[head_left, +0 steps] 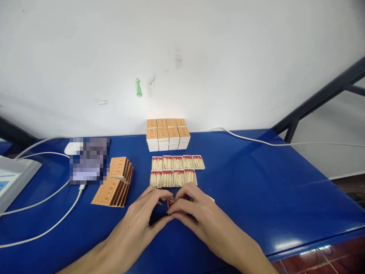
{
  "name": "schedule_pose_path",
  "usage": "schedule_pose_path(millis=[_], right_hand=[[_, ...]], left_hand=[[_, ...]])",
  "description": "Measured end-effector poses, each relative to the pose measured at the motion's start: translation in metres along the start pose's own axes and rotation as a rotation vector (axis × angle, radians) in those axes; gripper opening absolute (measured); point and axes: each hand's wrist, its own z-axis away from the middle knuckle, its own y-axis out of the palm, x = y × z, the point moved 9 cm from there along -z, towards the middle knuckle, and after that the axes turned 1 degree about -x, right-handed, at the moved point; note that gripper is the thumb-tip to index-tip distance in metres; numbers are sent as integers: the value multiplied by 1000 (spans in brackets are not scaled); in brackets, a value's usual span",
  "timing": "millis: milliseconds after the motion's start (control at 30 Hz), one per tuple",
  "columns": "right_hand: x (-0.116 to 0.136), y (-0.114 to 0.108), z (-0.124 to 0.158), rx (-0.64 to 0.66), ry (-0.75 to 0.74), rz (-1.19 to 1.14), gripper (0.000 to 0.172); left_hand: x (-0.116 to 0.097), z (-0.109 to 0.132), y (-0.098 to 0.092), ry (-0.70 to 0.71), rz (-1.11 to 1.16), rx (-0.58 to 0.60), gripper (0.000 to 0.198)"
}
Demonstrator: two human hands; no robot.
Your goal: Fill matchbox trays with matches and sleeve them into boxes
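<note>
Between my hands is a small matchbox tray (170,203) with red match heads showing; most of it is hidden by my fingers. My left hand (146,208) curls round its left side, fingertips at the far end and thumb at the near end. From the right, my right hand (196,208) closes on the same tray, fingertips bent over the top. Just beyond my fingers lie two rows of open trays filled with matches (173,178), red heads pointing away from me. Under the right hand's far edge, a pale bit of something (211,198) sticks out.
Stacked matchboxes (168,134) stand against the wall. Flat orange matchbox sleeves (110,192) lie in piles on the left, beside a blurred-out object (90,160) and a white cable (74,207). A white device (19,179) sits at the left edge of the blue table (256,190).
</note>
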Motion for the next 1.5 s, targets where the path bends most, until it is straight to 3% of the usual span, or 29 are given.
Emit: schedule_pose_path(millis=[400, 533, 633, 767, 900, 1100, 1500], right_hand=[[-4, -6, 6, -65, 71, -105, 16], [-10, -37, 28, -284, 107, -41, 19], [-28, -65, 55, -460, 221, 120, 16], [-54, -82, 87, -532, 349, 306, 32], [-66, -71, 93, -480, 366, 364, 36], [-58, -50, 73, -443, 275, 424, 28], [-40, -44, 61, -411, 96, 541, 19]], left_hand=[[1, 1, 0, -16, -4, 19, 37], [-2, 2, -1, -12, -19, 21, 42], [-4, 2, -2, -5, -26, 25, 39], [-9, 3, -5, 34, -34, -2, 33], [-12, 3, -7, 66, -49, -31, 37], [-9, 1, -3, 45, -67, 17, 36], [-10, 3, -3, 37, -43, 14, 38]])
